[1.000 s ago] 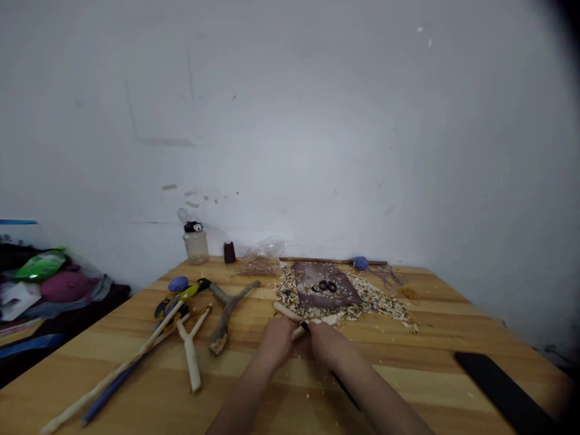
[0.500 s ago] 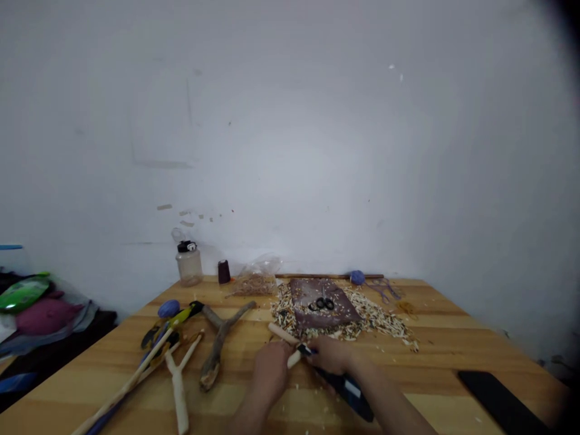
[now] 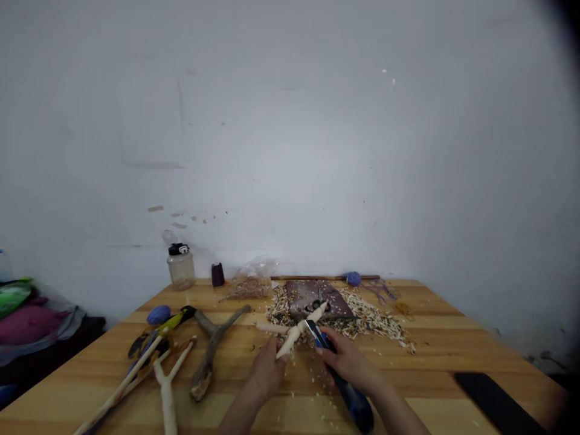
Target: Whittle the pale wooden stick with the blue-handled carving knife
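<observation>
My left hand [image 3: 266, 373] is closed around one end of a peeled, pale forked stick [image 3: 296, 332], whose other arms point away to the left and upper right. In my right hand [image 3: 348, 357] is a blue and black utility knife [image 3: 354, 402], its blade pointing up and left, close beside the stick's fork. Whether the blade touches the wood I cannot tell. Just beyond the hands, a dark reddish-brown pad [image 3: 296, 296] lies among wood shavings [image 3: 378, 320], with black-handled scissors [image 3: 318, 302] on it, partly behind the stick.
Left lie a barky forked branch [image 3: 211, 350], a peeled fork [image 3: 167, 393], a long pale stick [image 3: 122, 386] and blue yarn [image 3: 158, 314]. At the back stand a bottle [image 3: 181, 272] and a dark thread spool [image 3: 218, 275], beside a plastic bag [image 3: 249, 284]. A black flat object [image 3: 496, 402] lies right.
The forked stick has been turned, and its fork now shows more fully. The utility knife's blade end has moved right and up, and my hands are farther apart. The view has shifted slightly.
</observation>
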Demonstrator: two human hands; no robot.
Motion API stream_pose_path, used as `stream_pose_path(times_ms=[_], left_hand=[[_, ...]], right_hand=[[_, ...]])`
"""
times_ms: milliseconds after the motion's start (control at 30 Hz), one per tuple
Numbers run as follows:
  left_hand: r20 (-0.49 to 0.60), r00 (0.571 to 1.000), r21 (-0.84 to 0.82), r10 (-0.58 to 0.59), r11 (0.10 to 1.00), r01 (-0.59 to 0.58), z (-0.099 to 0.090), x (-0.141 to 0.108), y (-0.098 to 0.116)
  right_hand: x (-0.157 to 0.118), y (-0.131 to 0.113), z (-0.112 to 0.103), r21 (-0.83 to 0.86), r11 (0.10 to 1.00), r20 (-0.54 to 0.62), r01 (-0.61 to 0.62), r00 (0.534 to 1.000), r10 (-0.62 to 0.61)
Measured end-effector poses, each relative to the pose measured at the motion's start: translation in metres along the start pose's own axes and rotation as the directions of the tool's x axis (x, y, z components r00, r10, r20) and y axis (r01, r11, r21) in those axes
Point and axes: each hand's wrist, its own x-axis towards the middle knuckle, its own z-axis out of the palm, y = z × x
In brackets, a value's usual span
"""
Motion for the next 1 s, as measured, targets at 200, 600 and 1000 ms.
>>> stream_pose_path(times_ms=[200, 600, 1000], left_hand=[[-0.018, 0.995, -0.109, 0.101, 0.989, -0.103, -0.008, -0.003, 0.008], [-0.036, 0.990, -0.089, 0.140, 0.986, -0.143, -0.011, -0.007, 0.011], [-0.041, 0.988, -0.071, 0.148, 0.986, -0.151, -0.008, -0.006, 0.009]], right_hand=[[-0.003, -0.008, 0.010, -0.423, 0.899, -0.114, 0.114, 0.977, -0.178], [-0.004, -0.015, 0.021, -0.511, 0.857, -0.091, 0.063, 0.988, -0.127], [-0.009, -0.019, 0.024, -0.565, 0.822, -0.080, 0.069, 0.987, -0.138]])
